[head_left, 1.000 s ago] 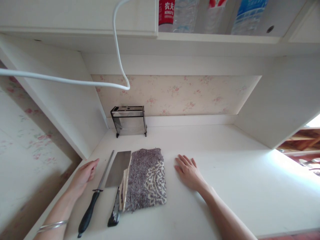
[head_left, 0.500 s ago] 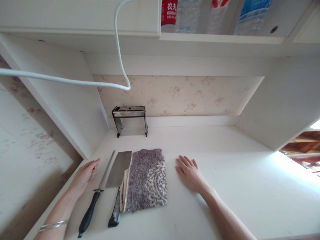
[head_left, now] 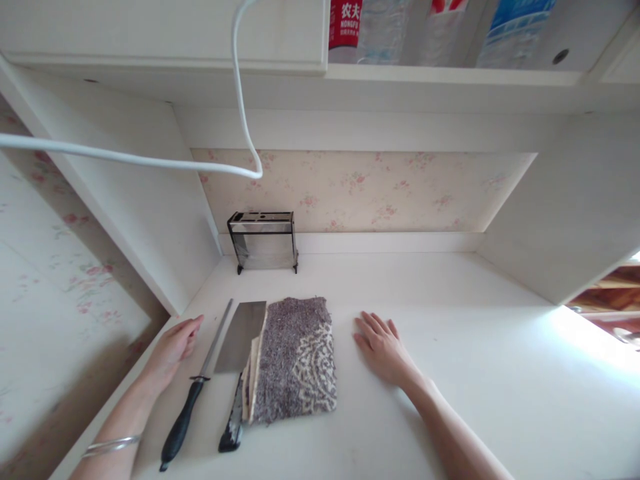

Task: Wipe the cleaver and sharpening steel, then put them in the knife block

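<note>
My left hand [head_left: 173,347] rests on the white surface at the left, fingers curled closed with nothing visible in them. Just right of it lies a honing steel [head_left: 186,413] with a black handle, not touched. Beside the steel is a cleaver [head_left: 242,333], its blade flat and its dark, worn handle towards me. A folded grey-brown cloth [head_left: 285,360] with a cream pattern and several layers partly covers the cleaver's right side. Flat on the surface, right of the cloth and apart from it, my right hand [head_left: 381,347] lies open with its fingers stretched out.
A black-framed, clear-sided knife block [head_left: 263,241] stands at the back left. White side panels [head_left: 570,200] and an overhead cupboard [head_left: 165,33] enclose the counter [head_left: 425,427]. Plastic bottles [head_left: 383,30] stand in the cupboard. A white cable [head_left: 150,161] hangs across the upper left.
The camera view has shifted slightly, so everything sits a little further right. Neither hand has visibly moved on the counter.
</note>
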`<state>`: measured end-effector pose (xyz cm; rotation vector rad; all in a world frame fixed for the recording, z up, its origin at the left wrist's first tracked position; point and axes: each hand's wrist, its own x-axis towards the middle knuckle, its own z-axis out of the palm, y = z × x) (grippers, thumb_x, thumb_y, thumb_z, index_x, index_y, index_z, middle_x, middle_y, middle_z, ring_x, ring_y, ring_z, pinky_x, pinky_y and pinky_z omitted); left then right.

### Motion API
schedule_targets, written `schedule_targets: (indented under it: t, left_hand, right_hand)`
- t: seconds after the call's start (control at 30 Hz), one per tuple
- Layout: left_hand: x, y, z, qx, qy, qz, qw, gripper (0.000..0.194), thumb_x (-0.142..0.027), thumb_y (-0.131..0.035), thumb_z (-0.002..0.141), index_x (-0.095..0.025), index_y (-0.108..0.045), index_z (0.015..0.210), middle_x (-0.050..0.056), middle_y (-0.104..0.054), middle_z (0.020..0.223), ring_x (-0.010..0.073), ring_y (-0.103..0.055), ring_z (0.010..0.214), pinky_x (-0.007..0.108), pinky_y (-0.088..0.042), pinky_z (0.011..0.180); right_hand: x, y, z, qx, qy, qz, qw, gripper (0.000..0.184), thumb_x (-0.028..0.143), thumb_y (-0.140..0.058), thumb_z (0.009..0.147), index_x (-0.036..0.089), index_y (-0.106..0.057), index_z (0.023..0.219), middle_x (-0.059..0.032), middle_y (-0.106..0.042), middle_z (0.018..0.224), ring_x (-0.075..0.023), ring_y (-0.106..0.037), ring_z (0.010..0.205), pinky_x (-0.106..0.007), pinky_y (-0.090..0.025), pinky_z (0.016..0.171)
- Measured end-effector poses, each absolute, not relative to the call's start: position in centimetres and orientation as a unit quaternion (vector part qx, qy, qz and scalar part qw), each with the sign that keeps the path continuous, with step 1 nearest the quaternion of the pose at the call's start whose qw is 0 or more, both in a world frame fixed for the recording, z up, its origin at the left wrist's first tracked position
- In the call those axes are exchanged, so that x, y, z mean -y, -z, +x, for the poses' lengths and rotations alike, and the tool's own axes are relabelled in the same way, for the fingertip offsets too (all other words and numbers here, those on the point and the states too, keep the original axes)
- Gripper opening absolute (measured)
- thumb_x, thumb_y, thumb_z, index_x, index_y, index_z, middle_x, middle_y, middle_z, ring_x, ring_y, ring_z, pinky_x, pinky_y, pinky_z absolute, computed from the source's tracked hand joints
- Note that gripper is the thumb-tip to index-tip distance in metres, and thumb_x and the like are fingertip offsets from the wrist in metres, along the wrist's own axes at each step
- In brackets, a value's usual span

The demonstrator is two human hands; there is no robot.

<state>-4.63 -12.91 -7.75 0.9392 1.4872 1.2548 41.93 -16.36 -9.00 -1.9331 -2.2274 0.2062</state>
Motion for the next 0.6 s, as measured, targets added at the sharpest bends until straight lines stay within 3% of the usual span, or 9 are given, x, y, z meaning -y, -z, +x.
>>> schedule_targets:
  t: [0.6]
  left_hand:
    - [13.09,7.67,-4.6,-0.606,-0.501,0.409,0.462,0.033,-0.038,-0.063,0.073,-0.02,-0.039,0.061,-0.011,-0.019,0.051,0.0052,-0.016,0.041,0.018,-0.013,0.038]
  right_hand:
    - [16.26,9.08,41.9,0.748,-0.072,-0.654,0.087,0.052,0.049,-0.023,0.095,0.025,-0.042,0.138,-0.0032,-0.032,0.15,-0.0241,-0.023,0.14,-0.052,-0.009,0.113]
